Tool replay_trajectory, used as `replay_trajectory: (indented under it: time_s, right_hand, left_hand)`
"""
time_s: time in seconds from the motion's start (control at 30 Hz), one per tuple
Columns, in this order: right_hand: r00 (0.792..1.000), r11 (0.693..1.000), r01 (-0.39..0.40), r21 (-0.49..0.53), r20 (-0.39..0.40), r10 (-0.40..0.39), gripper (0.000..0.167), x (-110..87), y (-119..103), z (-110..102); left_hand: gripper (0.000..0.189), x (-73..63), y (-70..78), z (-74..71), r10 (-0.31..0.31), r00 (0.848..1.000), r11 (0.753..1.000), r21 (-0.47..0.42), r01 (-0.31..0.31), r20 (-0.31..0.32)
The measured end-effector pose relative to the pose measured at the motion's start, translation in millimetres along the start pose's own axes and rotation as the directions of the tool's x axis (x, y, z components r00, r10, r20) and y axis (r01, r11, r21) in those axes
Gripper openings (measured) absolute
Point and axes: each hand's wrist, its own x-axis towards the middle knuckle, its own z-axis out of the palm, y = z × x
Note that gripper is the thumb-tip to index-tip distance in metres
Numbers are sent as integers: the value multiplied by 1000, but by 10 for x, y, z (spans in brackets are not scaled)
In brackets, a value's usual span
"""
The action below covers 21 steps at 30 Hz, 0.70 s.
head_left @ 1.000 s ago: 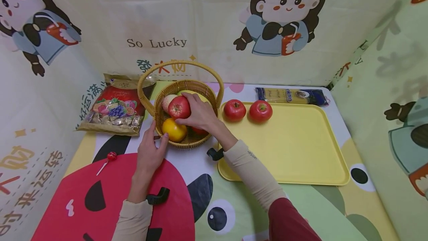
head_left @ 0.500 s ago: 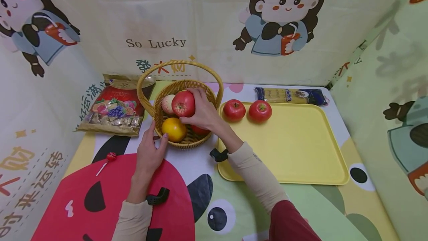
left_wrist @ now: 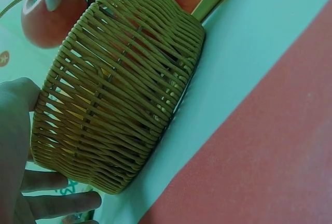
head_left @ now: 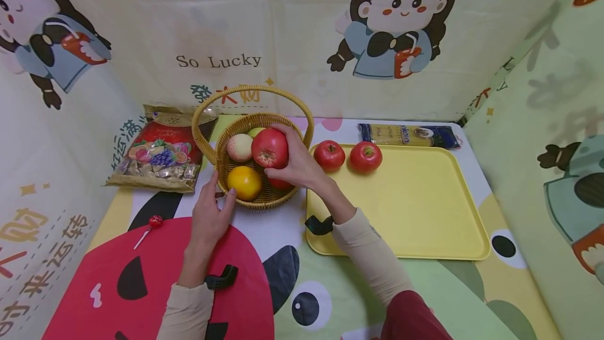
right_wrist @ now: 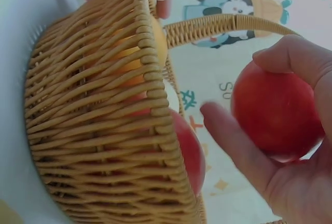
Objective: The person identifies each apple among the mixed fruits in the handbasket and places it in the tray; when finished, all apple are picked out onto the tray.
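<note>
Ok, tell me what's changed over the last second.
The right hand has moved the apple it already held rightward and, it seems, up, uncovering more of the pale fruit. Nothing was newly gripped or let go. The left hand stays at the basket; the tray and its two apples haven't moved.

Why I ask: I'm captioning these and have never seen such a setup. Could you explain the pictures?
No robot here: a person works bare-handed. The widest picture comes from a camera worn on the head; each of the other two comes from a camera on one wrist. The right hand holds a red fruit over the wicker basket; the left hand touches the basket's side. Inside are an orange fruit, a pale fruit and others. Also on the table: a yellow tray with two more red fruits, a candy bag, a lollipop and a long packet.
</note>
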Motion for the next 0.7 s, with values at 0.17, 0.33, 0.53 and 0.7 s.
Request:
replay_trajectory:
  time_s: [0.17, 0.33, 0.53, 0.7]
  right_hand:
    - [1000, 997, 30, 75, -4, -30, 95, -78, 18, -47]
    - [1000, 987, 22, 158, -3, -22, 97, -141, 20, -98]
    - [998, 966, -65, 252, 41, 57, 99, -212, 9, -145]
    - [982, 933, -185, 309, 89, 165, 86, -282, -4, -183]
  left_hand:
    - [74, 8, -12, 10, 5, 1000, 1000, 4, -5, -7]
    - [74, 5, -13, 13, 21, 1000, 1000, 0, -21, -17]
    - [74, 10, -21, 19, 23, 1000, 1000, 1, -23, -19]
    - [74, 16, -24, 18, 23, 1000, 1000, 3, -23, -15]
